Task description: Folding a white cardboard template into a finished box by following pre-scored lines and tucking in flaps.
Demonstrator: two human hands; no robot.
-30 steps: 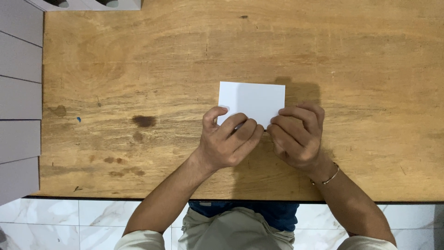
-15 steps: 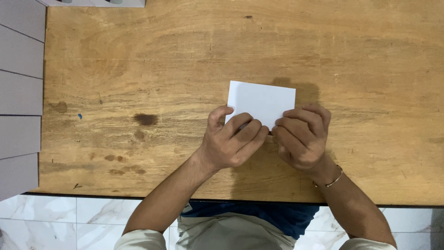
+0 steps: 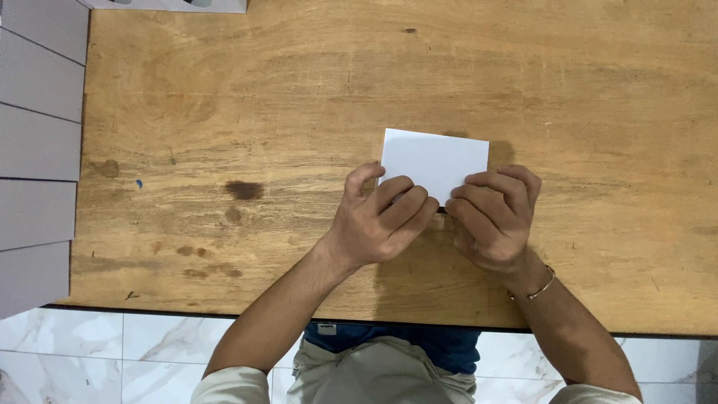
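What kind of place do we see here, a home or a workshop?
Probably a home or plain workroom, not a workshop: a worn, stained wooden table, a white marble-look tiled floor, and only a folded white paper under both hands, no tools.

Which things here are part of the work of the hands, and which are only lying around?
In use: white folded paper, left hand, right hand, wooden table.
Lying about: grey panels at left, bracelet on right wrist.
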